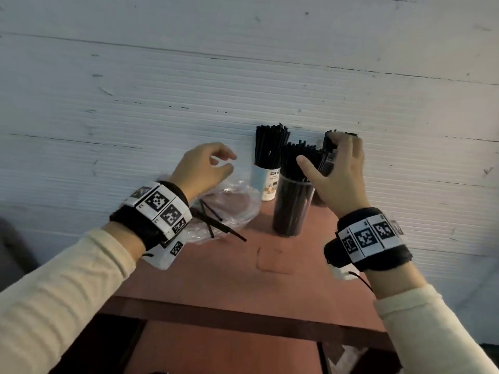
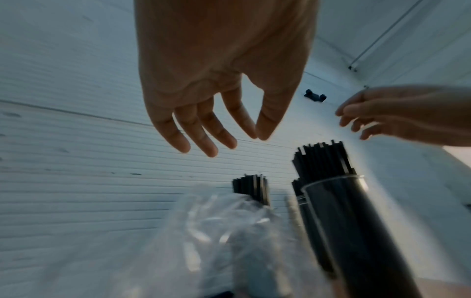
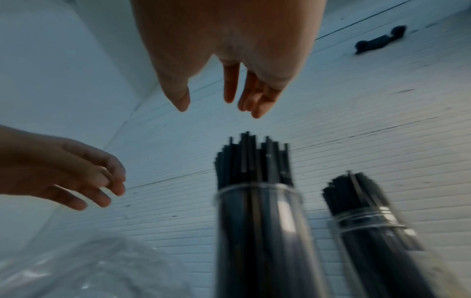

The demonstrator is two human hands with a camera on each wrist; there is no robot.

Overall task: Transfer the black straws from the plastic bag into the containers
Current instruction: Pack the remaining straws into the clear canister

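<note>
Both hands' fingers [image 3: 230,84] above potted straws [image 3: 254,161]

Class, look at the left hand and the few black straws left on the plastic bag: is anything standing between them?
Nothing visible does. The left hand hovers open above the plastic bag, and the loose straws lie exposed on its near side by the wrist. The filled containers stand to the right, out of that path.

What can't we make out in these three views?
- Third container: head view, mostly hidden behind the right hand.
- Paper cup print: head view, too small and cut off by the clear cup.
- Straw count left in the plastic bag: left hand and wristband cover part of it; both wrist views blur it.
</note>
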